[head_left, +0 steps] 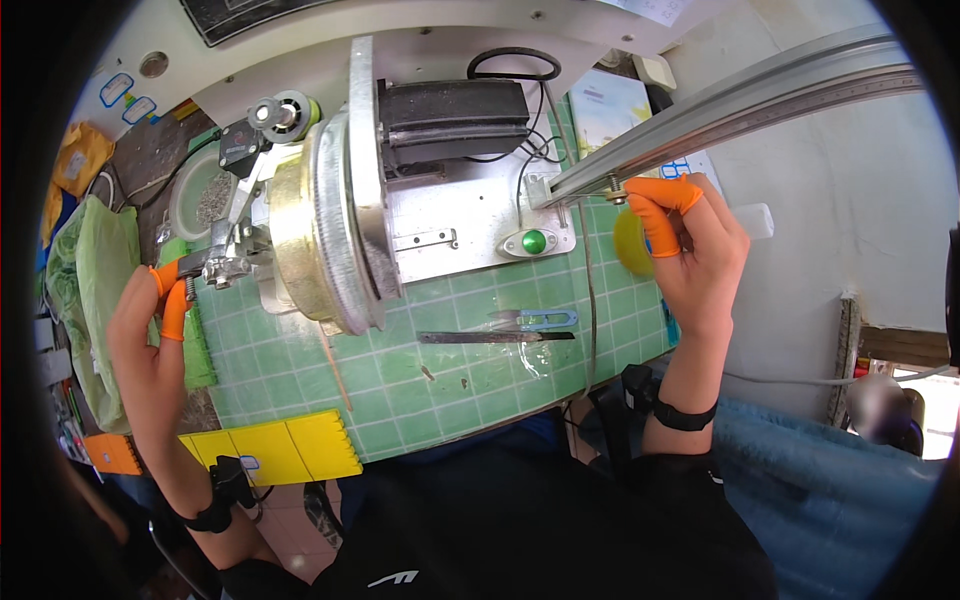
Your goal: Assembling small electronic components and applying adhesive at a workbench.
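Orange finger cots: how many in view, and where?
4: left upper cot and left lower cot on the left hand; right upper cot and right lower cot on the right hand. More may be hidden.

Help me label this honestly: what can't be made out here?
Head view throughout:
Metal rail: far end, cut off by the dark rim at right.
Yellow round item: part hidden by the right hand.
Gray granules: single shapes, too small.
Black panel: far edge, cut off by the top edge.
Left hand: contact with the small spring, too small to tell.
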Motion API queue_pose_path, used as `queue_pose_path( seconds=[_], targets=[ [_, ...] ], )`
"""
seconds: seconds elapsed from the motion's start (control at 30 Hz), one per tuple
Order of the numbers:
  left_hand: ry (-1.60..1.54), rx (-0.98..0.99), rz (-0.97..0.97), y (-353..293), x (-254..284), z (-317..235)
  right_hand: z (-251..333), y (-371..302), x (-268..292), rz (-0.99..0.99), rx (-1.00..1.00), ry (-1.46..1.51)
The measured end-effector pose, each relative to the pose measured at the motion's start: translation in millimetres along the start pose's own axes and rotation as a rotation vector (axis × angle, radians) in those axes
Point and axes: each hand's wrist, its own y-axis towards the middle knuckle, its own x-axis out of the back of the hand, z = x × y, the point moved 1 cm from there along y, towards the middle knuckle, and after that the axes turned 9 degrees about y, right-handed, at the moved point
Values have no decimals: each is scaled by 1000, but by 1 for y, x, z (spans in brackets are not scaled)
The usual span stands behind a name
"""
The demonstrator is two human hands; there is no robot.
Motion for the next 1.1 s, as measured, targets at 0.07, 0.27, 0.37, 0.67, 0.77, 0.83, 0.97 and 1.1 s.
queue_pose_path(
  seconds=[0.07,0.27,0.37,0.67,0.77,0.83,0.97,1.1],
  targets=[
    [-32,-22,-60,-6,-2,8,-4,-2,1,2,-41,0],
    [86,-41,-101,-16,1,10,-9,-19,0,70,-150,-42],
    [45,-79,-127,-12,5,4,-7,-29,-25,1,-111,46],
    [-67,93,-32,-3,23,-24,6,-31,-18,-107,-295,41],
    [-42,142,-80,-16,36,-4,23,-30,2,-265,-168,-23],
    [-64,95,-151,-17,39,-5,55,-29,-13,-221,-111,202],
    [-121,-72,-154,4,34,-50,150,-14,-76,223,239,492],
    [-59,-76,-104,5,2,-56,191,-23,-161,376,230,893]
  ],
)
